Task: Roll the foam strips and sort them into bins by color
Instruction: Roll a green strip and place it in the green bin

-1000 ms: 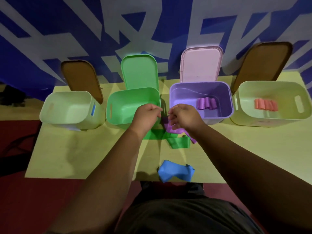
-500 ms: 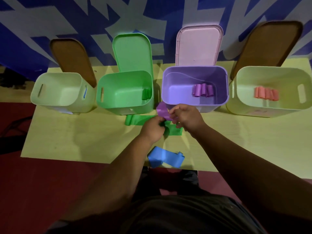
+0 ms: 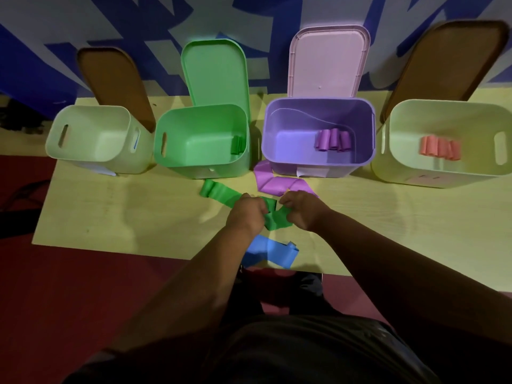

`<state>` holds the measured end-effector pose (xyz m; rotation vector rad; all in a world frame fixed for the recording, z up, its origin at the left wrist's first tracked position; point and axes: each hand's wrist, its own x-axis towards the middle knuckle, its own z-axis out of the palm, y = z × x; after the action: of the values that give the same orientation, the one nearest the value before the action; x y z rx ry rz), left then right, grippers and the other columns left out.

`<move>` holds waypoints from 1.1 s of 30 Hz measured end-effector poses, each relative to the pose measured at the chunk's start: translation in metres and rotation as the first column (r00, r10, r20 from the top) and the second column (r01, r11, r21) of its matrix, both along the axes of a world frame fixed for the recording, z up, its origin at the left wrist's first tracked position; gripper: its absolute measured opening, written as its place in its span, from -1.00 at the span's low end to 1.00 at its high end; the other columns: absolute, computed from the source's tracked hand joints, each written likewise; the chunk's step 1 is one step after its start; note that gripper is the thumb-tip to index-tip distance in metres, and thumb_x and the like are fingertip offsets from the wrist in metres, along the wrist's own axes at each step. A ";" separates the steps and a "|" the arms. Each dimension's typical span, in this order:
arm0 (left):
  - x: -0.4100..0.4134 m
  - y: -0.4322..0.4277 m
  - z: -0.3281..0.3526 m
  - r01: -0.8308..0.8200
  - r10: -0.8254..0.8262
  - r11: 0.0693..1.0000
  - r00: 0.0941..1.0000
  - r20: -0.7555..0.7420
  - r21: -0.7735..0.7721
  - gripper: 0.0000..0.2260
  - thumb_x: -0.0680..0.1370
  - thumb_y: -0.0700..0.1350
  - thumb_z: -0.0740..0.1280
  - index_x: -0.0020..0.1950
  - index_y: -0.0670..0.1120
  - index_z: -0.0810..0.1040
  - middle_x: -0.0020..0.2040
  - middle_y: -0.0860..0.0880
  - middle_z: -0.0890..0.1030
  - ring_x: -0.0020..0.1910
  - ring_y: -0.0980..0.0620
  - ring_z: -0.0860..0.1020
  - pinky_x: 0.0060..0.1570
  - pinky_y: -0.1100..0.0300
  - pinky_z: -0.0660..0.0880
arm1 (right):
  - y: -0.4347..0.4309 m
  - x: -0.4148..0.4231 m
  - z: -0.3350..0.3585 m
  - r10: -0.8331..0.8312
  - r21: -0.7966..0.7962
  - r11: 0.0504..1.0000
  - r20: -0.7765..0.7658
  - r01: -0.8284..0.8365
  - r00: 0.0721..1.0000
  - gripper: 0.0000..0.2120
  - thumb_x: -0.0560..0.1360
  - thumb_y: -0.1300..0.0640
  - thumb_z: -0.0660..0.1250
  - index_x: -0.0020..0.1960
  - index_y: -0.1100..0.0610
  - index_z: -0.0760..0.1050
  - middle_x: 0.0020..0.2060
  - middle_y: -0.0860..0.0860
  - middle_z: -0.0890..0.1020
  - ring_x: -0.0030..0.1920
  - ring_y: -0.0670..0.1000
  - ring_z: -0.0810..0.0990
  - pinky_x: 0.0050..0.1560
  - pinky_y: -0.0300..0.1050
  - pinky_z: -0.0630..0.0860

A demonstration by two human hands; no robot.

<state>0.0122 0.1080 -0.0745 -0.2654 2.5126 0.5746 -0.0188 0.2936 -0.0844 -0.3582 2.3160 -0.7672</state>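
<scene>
A green foam strip (image 3: 219,193) lies on the table in front of the green bin (image 3: 203,142). My left hand (image 3: 248,213) and my right hand (image 3: 300,212) both pinch its near end, curled round the green foam between them. A purple strip (image 3: 273,181) lies loose and folded by the purple bin (image 3: 318,134), just beyond my right hand. A blue strip (image 3: 273,252) sits near the table's front edge under my left wrist. Purple rolls (image 3: 332,139) lie in the purple bin, one green roll (image 3: 237,144) in the green bin, orange rolls (image 3: 440,148) in the right pale bin (image 3: 443,142).
A pale bin (image 3: 94,137) stands at far left with a blue piece at its right wall. Brown, green and pink lids lean upright against the patterned wall behind the bins. The yellow table (image 3: 110,214) ends close to my body.
The purple strip that my hands held has been let go and now lies by the purple bin. Both hands moved nearer and took hold of the green strip.
</scene>
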 end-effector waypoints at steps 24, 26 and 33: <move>-0.062 -0.017 0.198 -0.305 0.571 0.546 0.817 -0.080 0.780 -0.93 0.56 -0.08 0.44 -0.02 0.03 0.72 -0.12 0.05 0.72 -0.06 0.02 0.65 0.04 0.07 0.54 | -0.002 -0.055 0.239 -0.348 -0.534 0.741 0.213 0.407 0.913 -0.90 0.60 0.27 0.36 0.01 0.30 0.61 -0.27 0.19 0.55 -0.30 0.11 0.52 -0.22 0.06 0.61; -0.066 -0.016 0.214 -0.266 0.534 0.570 0.839 -0.105 0.778 -0.92 0.59 -0.08 0.45 0.04 0.06 0.72 -0.11 0.10 0.72 -0.04 0.05 0.64 0.09 0.06 0.55 | 0.002 -0.057 0.255 -0.369 -0.557 0.712 0.222 0.428 0.903 -0.84 0.63 0.25 0.36 0.10 0.37 0.60 -0.25 0.19 0.53 -0.35 0.06 0.50 -0.35 -0.09 0.56; -0.068 0.001 0.284 0.121 0.435 0.588 0.786 -0.439 0.800 -0.71 0.65 -0.29 0.37 0.27 0.02 0.68 0.23 0.02 0.73 0.25 0.13 0.66 0.18 0.28 0.56 | 0.007 -0.061 0.315 -0.507 -0.621 0.549 0.286 0.560 0.813 -0.90 0.65 0.14 0.39 0.04 0.13 0.68 -0.25 0.09 0.69 -0.31 0.02 0.62 -0.33 -0.14 0.55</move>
<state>-0.0560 0.1093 0.2098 0.0560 2.4518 2.0951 -0.0802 0.3006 0.2304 0.1066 1.9770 -1.9379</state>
